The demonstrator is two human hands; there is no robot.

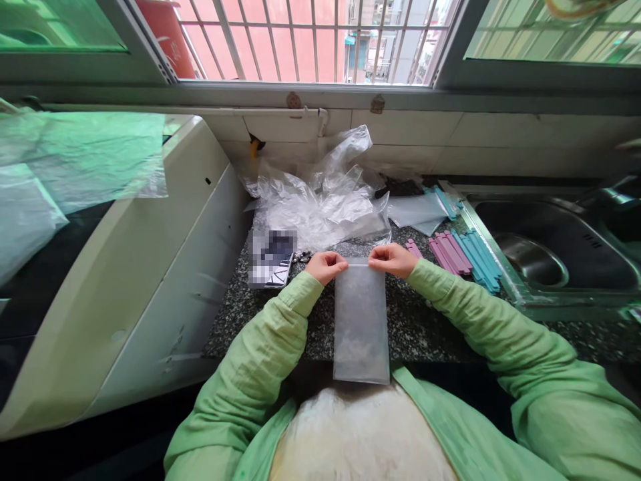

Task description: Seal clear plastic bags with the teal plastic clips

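Note:
A frosted, see-through plastic zip bag (360, 327) hangs flat between my hands, its lower end reaching past the counter's front edge. My left hand (327, 267) pinches the bag's top left corner. At the top right corner, my right hand (393, 259) has thumb and finger closed on it. A pale strip runs across the bag's top between the two pinches. Just right of my right hand lie pink sealing clips (451, 252) and blue sealing clips (475, 257), several of each, in rows.
Crumpled clear plastic (320, 207) covers the back of the speckled counter (230, 334). A partly blurred phone (280, 272) lies left of my hands. Flat clear bags (415, 212) lie back right, beside a sink (541, 207) holding a metal bowl (531, 259). A white appliance (170, 267) stands left.

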